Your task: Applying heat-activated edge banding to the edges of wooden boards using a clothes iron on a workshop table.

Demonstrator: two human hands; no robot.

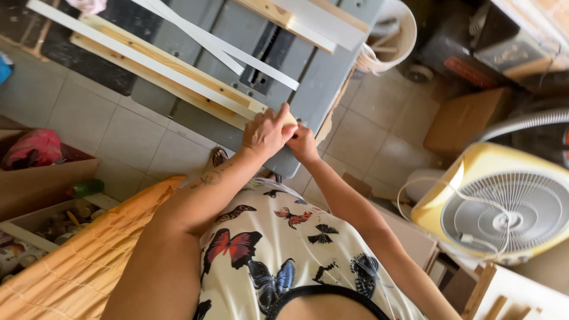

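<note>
A long wooden board (172, 74) with a white strip (136, 56) along it lies across the grey table saw top (320, 83). My left hand (267, 131) is closed over the near end of that board at the table's front edge. My right hand (303, 143) is pressed against the same end from the right, partly hidden behind the left. Two more thin white strips (237, 50) lie crossed over the saw's middle. Another wood and white piece (314, 21) rests at the table's far end.
A yellow fan (504, 207) with a white cord stands at the right. A white bucket (394, 35) sits beyond the table, a cardboard box (465, 118) near it. An orange cloth (83, 261) and a box of small items (41, 222) are at the left.
</note>
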